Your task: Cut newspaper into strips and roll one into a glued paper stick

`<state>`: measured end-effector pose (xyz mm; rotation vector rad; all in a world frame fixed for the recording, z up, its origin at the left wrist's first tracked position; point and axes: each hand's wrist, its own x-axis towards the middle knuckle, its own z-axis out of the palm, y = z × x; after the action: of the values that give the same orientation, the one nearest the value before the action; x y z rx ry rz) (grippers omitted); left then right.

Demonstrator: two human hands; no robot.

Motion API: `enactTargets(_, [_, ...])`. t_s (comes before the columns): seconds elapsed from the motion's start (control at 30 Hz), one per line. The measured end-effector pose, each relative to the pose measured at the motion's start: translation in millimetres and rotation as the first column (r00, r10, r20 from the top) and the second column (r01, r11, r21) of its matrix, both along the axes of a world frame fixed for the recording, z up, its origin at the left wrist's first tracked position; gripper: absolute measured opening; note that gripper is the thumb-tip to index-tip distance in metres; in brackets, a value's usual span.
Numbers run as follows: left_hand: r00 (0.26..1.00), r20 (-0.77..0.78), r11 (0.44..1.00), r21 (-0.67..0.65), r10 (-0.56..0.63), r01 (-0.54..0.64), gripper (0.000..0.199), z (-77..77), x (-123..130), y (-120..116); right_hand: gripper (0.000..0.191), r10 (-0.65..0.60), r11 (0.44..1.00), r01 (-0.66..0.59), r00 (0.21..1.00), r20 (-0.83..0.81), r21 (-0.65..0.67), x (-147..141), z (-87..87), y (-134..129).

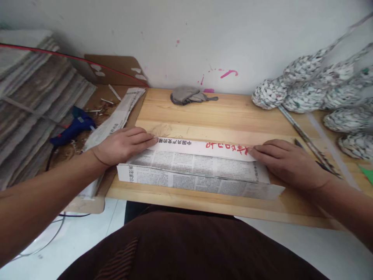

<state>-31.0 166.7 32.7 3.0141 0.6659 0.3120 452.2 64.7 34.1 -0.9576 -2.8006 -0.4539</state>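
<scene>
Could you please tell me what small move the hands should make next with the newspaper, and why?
I would probably slide the fingers inward along the far strip of the newspaper, pressing as they go: the left hand and the right hand touch it only near its ends, and no finger rests on the middle.
</scene>
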Motion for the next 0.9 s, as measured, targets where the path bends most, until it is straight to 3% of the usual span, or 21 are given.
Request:
enactTargets(0.2, [0.997, -0.015, 0.995, 0.070, -0.071, 0.072, 0.043, -2.4, -3, 2, 0.037, -0.002, 1.000, 0.002, 1.000, -0.013, -0.023, 8, -4.8, -4])
enactTargets(0.4, [0.999, -0.044, 0.999, -0.053, 0.009, -0.011, 0.046, 1.4, -3, -3, 0.038, -0.046, 0.999, 0.046, 0.999, -0.009, 0.003, 7, -5.0, -9])
enactTargets(0.63, [0.997, -0.053, 0.994, -0.087, 0.058, -0.063, 0.046, 4.2, -1, -9, 0.041, -0.142, 0.990, 0.142, 0.989, -0.032, -0.009, 7, -11.6, -14])
enactTargets(0.9, [0.988, -0.128, 0.971, -0.211, 0.083, -0.109, 0.049, 11.2, -2, -4, 0.036, -0.165, 0.985, 0.163, 0.985, 0.048, 0.055, 0, -7.2, -16])
